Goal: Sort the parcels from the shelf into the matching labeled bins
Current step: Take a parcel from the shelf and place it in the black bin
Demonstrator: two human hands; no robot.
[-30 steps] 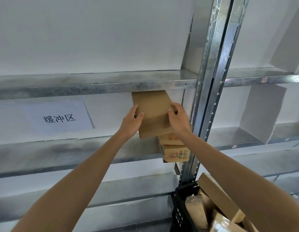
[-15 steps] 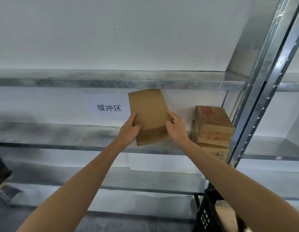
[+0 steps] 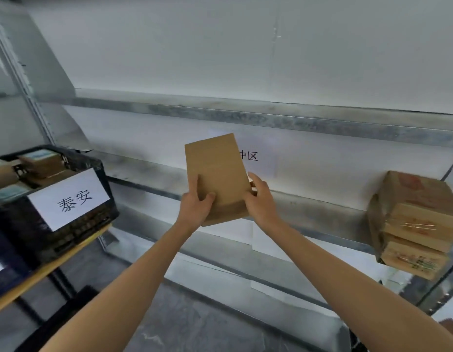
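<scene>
I hold a plain brown cardboard parcel (image 3: 216, 171) upright in front of the metal shelf (image 3: 283, 120), its blank face toward me. My left hand (image 3: 196, 203) grips its lower left edge and my right hand (image 3: 259, 196) grips its lower right edge. A black bin (image 3: 75, 224) with a white label reading 泰安 (image 3: 69, 198) stands at the left and holds several parcels. Two stacked cardboard parcels (image 3: 413, 224) rest on the shelf at the right.
A white paper sign (image 3: 255, 157) on the wall behind the shelf is partly covered by the held parcel. The bin stands on a wooden-edged rack (image 3: 42, 273). A grey shelf upright (image 3: 25, 80) rises at the left. Lower metal shelves (image 3: 245, 283) run below my arms.
My view has swung left: the stacked parcels slid to the right edge and the labelled black bin came into sight. Both hands still hold the brown parcel, carried left along the shelf.
</scene>
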